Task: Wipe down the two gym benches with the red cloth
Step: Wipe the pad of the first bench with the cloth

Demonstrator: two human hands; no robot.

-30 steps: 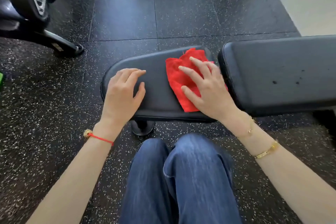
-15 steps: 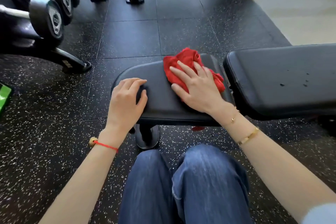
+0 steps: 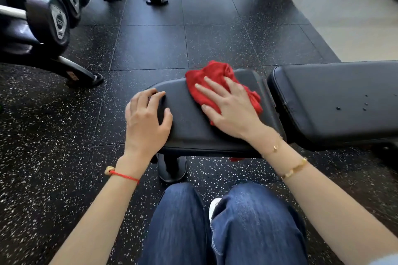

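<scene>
1. Here, a red cloth (image 3: 217, 79) is pressed flat against the black seat pad (image 3: 193, 127) of the bench by the right hand (image 3: 232, 109), whose fingers are spread and straight on top of the cloth, so this grip is open rather than curled.
2. The cloth is seen bunched at the far edge of the seat pad, partly hanging past that edge, with one corner showing beside the right wrist.
3. The left hand (image 3: 146, 120) is laid on the narrow left end of the seat pad, its fingers bent over the far rim and its thumb resting on the top; the pad's end is held in this grip.
4. The longer back pad (image 3: 336, 101) of the bench is seen just beside the seat pad on the right, parted from it by a narrow gap; a few small dark spots are visible on its surface.
5. A red string bracelet (image 3: 122, 175) is worn on the left wrist, and two gold bracelets (image 3: 294, 168) on the right.
6. Legs in blue jeans (image 3: 226, 228) are seen at the bottom, over the speckled black rubber floor (image 3: 64, 135).
7. A rack of dumbbells (image 3: 49, 17) is placed at the upper left, well apart from the bench.
</scene>
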